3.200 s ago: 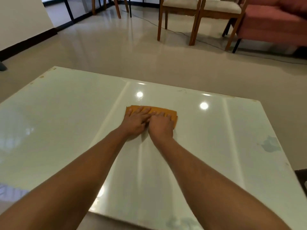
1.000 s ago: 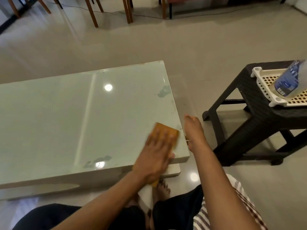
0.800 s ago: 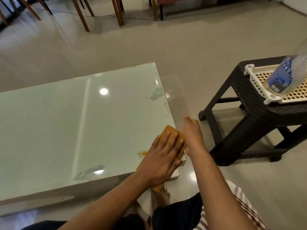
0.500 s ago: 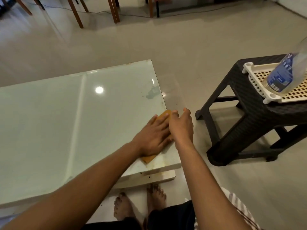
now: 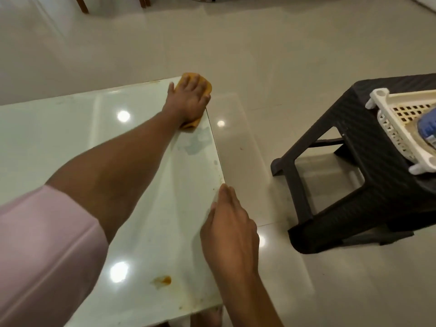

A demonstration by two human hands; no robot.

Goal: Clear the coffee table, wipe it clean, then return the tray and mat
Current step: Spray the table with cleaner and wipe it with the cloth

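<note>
While our left hand (image 5: 188, 97) lies flat with fingers spread on the orange cloth (image 5: 197, 82), that cloth sits at the far right corner of the coffee table (image 5: 59, 128), one edge of it poking past the corner. We press it down rather than grip it; more cloth shows under our wrist. Our right hand (image 5: 230, 228) hovers at the table's right edge, nearer to us, fingers relaxed and slightly bent, holding nothing. On the glossy pale top we see a greyish smear (image 5: 195, 142) just behind the cloth and a small orange stain (image 5: 164, 280) near the front edge. Well apart to the right stands a dark woven stool (image 5: 349, 161), carrying the white lattice tray (image 5: 387, 128) with a blue-labelled bottle (image 5: 428, 125) lying in it. Our pink sleeve (image 5: 42, 251) fills the lower left.
</note>
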